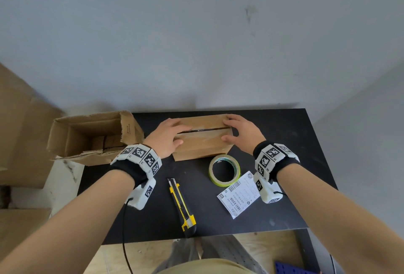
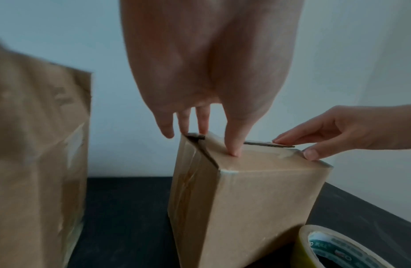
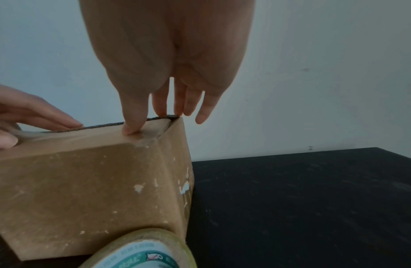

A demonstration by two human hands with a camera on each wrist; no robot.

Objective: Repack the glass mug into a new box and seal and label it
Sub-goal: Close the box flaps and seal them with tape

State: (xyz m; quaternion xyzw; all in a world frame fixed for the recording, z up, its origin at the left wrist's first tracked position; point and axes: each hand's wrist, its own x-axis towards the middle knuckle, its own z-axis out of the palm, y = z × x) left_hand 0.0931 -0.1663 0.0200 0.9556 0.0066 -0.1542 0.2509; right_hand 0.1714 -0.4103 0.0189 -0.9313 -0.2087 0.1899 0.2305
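Both hands lie on top of a closed cardboard box [image 1: 202, 142] that stands on the black bench [image 1: 295, 138]. The left hand [image 1: 167, 137] rests at one end of the top with fingers straight and spread; in the left wrist view its thumb [image 2: 234, 145] presses on the near flap while the other fingertips reach the far flap at the corner. The right hand [image 1: 241, 135] rests at the other end the same way, open and flat, with its thumb [image 3: 133, 125] pressing the near flap. Neither hand curls round anything. Between the hands the two top flaps meet along a dark, narrow seam. The glass mug cannot be seen; whether it sits inside the closed box cannot be told.

Just on the near side of the box, closer to the right hand, a roll of tape [image 1: 224, 170] lies flat. Beside it, under the right wrist, lies a printed label [image 1: 239, 195] with barcodes. Nearer the body, between the two forearms, lies a yellow utility knife [image 1: 181, 203]. Beyond the left hand, an empty, open cardboard box [image 1: 91, 138] sits at the bench's edge with its flaps up.
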